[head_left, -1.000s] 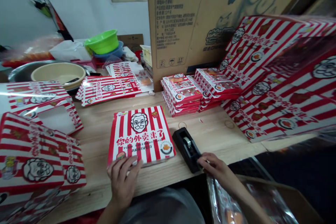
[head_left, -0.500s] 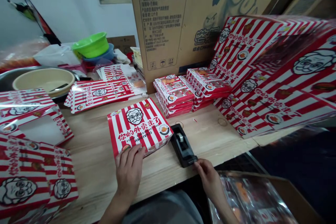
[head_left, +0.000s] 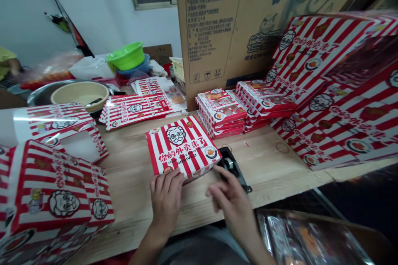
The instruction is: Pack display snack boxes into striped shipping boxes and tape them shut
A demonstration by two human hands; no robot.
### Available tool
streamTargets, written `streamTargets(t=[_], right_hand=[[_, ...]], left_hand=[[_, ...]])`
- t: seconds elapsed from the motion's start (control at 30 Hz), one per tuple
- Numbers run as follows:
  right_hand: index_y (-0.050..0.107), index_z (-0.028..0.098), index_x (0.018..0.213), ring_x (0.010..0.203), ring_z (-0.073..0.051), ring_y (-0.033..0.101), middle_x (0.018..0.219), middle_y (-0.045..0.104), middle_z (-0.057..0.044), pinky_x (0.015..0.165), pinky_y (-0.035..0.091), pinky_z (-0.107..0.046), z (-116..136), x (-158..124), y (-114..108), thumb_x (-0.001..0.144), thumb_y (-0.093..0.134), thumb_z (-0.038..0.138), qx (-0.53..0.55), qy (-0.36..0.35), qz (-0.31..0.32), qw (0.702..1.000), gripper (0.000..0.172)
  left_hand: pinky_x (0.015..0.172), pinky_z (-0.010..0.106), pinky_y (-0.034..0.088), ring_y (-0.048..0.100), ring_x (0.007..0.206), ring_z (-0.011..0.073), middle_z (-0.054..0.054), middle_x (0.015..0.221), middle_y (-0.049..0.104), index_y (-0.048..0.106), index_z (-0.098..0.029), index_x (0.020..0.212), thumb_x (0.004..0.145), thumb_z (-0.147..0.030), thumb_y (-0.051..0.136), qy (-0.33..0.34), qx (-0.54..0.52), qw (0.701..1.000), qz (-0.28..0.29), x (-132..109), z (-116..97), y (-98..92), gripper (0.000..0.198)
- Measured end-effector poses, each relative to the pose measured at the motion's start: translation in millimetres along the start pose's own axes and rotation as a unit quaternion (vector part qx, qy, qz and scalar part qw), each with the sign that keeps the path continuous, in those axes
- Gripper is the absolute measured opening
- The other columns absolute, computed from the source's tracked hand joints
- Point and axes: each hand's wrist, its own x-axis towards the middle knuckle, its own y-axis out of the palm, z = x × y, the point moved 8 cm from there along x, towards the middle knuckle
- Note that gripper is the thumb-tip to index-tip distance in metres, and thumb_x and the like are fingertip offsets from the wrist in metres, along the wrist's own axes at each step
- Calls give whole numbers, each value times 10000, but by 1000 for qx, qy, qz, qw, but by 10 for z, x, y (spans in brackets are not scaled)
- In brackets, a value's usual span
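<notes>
A closed red-and-white striped takeaway box (head_left: 183,145) with a cartoon head printed on its lid lies flat on the table. My left hand (head_left: 166,194) grips the near left edge of that box, fingers laid over the lid and thumb hidden. Off the box's near right corner is my right hand (head_left: 230,198), index finger stretched toward the corner and the other fingers loosely bent apart; I make out nothing in it. Partly behind this hand, a black tape dispenser (head_left: 238,169) with a roll of clear tape rests against the box's right side.
Stacked flat striped boxes (head_left: 217,112) sit behind, before a large cardboard carton (head_left: 211,33). Taller striped boxes (head_left: 326,103) stand right, more striped cartons (head_left: 52,194) left. Printed sheets (head_left: 133,109) and a cream basin (head_left: 81,93) are back left. Wrapped packs (head_left: 307,236) fill a box below right.
My right hand has left the near end of the tape dispenser and moved up-left to the box's corner. My left hand stays on the box. The view has shifted left.
</notes>
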Motion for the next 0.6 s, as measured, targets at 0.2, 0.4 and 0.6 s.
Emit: streamTargets(t=[0.2, 0.4, 0.6], right_hand=[[297, 235, 678, 379, -72, 402, 554, 506, 69, 360, 317, -192, -411, 245, 444, 754, 605, 415, 32, -1, -69, 997, 365], [306, 233, 627, 384, -84, 417, 477, 465, 79, 393, 340, -205, -730, 215, 367, 763, 600, 420, 35, 17, -50, 998, 374], [340, 233, 681, 420, -91, 449, 507, 480, 77, 425, 381, -214, -626, 138, 352, 759, 597, 450, 70, 6, -7, 997, 346]], left_hand=[[790, 352, 334, 525, 910, 214, 45, 926, 650, 623, -212, 963, 890, -206, 403, 13, 45, 999, 19, 15, -48, 22, 231], [825, 412, 335, 489, 922, 256, 90, 964, 588, 593, -249, 1095, 824, -170, 481, 63, 125, 988, 58, 64, -154, 95, 304], [822, 397, 343, 479, 930, 255, 73, 964, 605, 585, -192, 1082, 834, -170, 473, 25, 84, 995, 49, 40, -99, 114, 273]])
